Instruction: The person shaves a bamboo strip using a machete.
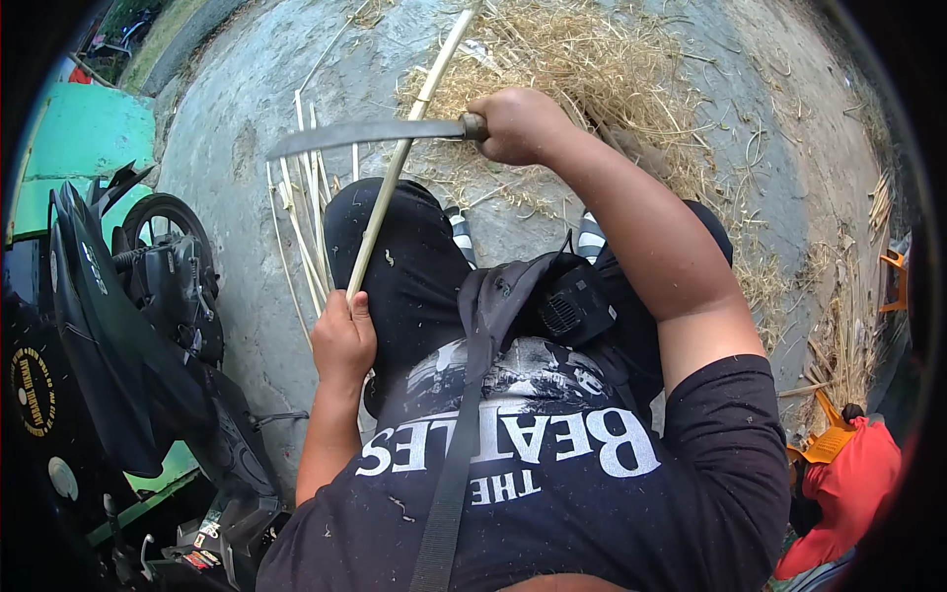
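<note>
My left hand (343, 340) is closed around the near end of a long pale bamboo strip (378, 215), beside my left knee. The strip slants up and away to the right, past my knee. My right hand (523, 126) grips the short wooden handle of a machete (370, 132). Its long, slightly curved blade points left and lies across the strip, above a joint of my left knee's height; whether the edge touches the strip, I cannot tell. Several thin split bamboo strips (314, 212) lean or lie just left of my left knee.
Curly bamboo shavings (582, 54) cover the concrete ahead and to the right. A dark motorcycle (148, 306) stands close on my left, by a green surface (89, 133). At right are loose sticks (838, 335) and a person in red (856, 483) near an orange object (827, 434).
</note>
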Tool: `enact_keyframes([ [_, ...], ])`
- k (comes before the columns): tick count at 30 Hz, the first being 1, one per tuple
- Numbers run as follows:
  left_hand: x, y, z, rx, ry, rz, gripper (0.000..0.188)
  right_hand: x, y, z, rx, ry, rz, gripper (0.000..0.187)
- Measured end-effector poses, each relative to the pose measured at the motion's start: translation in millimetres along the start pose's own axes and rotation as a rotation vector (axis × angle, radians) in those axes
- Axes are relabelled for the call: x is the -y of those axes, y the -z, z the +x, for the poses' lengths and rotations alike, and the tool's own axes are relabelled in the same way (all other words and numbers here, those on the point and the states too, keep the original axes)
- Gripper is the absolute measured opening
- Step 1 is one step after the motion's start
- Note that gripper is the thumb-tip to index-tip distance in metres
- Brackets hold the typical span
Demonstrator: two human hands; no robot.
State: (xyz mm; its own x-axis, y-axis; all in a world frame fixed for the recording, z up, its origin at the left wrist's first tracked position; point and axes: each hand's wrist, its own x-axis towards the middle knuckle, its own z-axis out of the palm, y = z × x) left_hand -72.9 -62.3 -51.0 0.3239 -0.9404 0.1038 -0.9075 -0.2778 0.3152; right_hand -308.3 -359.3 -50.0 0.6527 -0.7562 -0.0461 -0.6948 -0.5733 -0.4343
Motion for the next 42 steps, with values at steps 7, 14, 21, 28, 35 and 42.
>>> enact_keyframes([
  [7,-1,13,9,0.101,0.005,-0.012,0.044,-27,11,1,-0.116,-0.15,0.029,0.026],
  [14,11,16,13,0.221,0.073,-0.354,0.05,9,9,-20,-0.035,0.179,-0.029,0.025],
  [21,37,15,16,0.444,0.354,-0.706,0.053,12,20,-27,-0.007,0.301,-0.026,0.026],
  [28,21,12,14,0.305,0.125,-0.434,0.054,33,7,-29,0.052,0.36,-0.082,0.022],
  [35,14,12,18,0.246,0.062,-0.358,0.054,3,3,1,0.007,-0.013,0.09,0.02],
  [42,2,17,13,0.188,0.028,-0.232,0.05,15,5,1,0.142,0.053,0.061,0.026],
])
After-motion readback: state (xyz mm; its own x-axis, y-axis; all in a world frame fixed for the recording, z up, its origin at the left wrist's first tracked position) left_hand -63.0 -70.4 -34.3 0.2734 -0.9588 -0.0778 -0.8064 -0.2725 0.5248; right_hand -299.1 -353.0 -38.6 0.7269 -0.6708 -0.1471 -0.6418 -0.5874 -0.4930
